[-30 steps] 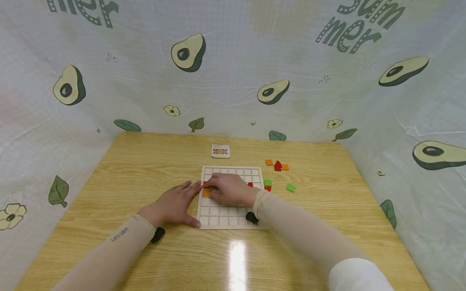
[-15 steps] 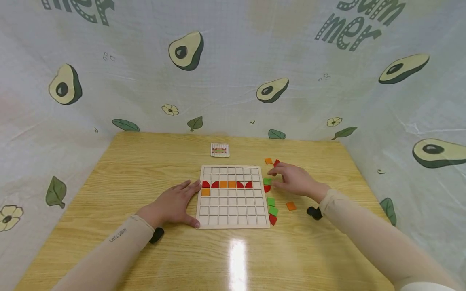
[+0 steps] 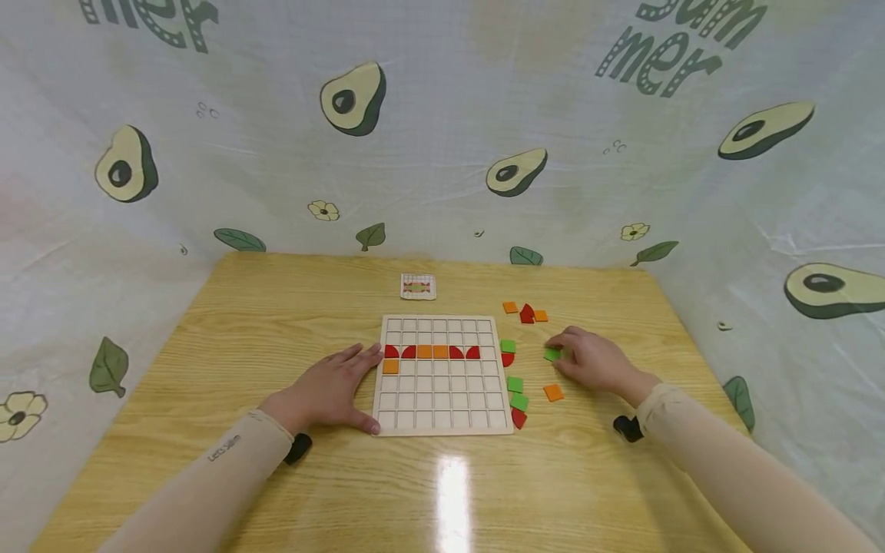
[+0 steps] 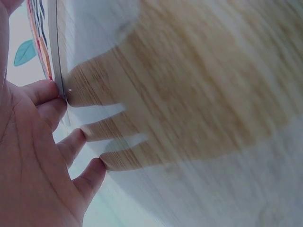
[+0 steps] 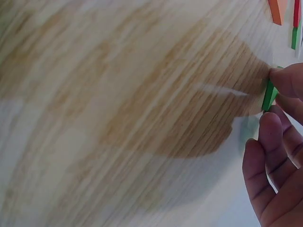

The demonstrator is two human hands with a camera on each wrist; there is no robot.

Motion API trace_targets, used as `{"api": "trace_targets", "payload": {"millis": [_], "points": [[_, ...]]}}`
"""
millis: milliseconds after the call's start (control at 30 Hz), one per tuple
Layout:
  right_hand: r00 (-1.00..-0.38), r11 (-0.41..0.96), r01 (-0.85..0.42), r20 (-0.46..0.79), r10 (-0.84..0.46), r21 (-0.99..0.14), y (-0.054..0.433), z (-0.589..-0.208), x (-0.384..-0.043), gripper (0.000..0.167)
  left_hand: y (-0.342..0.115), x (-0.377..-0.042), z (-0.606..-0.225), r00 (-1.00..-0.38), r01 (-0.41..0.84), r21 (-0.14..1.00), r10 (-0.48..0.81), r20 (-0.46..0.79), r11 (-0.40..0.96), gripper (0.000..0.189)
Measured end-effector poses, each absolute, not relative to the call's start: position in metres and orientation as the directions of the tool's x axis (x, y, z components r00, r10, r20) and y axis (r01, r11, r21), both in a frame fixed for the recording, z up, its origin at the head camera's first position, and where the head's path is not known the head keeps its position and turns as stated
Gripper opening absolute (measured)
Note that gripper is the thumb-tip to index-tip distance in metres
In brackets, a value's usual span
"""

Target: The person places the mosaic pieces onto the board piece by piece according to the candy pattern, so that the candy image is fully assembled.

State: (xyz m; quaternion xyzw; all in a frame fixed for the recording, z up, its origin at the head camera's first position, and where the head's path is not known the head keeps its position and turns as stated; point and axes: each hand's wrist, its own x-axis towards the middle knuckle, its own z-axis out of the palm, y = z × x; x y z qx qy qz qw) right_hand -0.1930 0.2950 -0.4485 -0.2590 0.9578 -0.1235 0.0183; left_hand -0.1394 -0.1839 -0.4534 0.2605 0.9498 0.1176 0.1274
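A pale grid board [image 3: 442, 415] lies on the wooden table. One row in it holds red quarter-round tiles [image 3: 409, 352] on both sides of two orange square tiles [image 3: 432, 352]; another orange tile [image 3: 390, 366] sits below at the left end. My left hand [image 3: 328, 388] rests spread along the board's left edge, its fingertips on the table and at the rim in the left wrist view. Right of the board, my right hand [image 3: 594, 361] pinches a green square tile [image 5: 270, 94] at its edges between thumb and fingers, low at the tabletop.
Loose green tiles [image 3: 515, 384], red tiles [image 3: 518, 418] and an orange tile [image 3: 553, 392] lie by the board's right side. More orange and red tiles [image 3: 528, 313] lie farther back. A small pattern card [image 3: 418, 286] is behind the board. Printed cloth surrounds the table.
My right hand has gone from the board's left side, over the loose tiles near its right edge, to the green tile farther right. The left hand has stayed at the board.
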Motion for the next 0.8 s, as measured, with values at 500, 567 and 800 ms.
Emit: {"api": "trace_targets", "payload": {"millis": [500,567,800], "points": [[-0.872,0.835,-0.483,0.057,-0.486,-0.263,0.3000,-0.4568,-0.1933,0.030,-0.1831,-0.1387,-0.4510,-0.832,0.464,0.276,0.521,-0.191,0.842,0.125],[-0.869,0.831,-0.488,0.065,-0.490,-0.268,0.3003,-0.4574,-0.1934,0.029,-0.1833,-0.1387,-0.4508,-0.831,0.468,0.278,0.525,-0.183,0.839,0.124],[-0.877,0.835,-0.474,0.062,-0.477,-0.279,0.3016,-0.4571,-0.1937,0.028,-0.1832,-0.1376,-0.4479,-0.830,0.464,0.291,0.525,-0.189,0.837,0.124]]}}
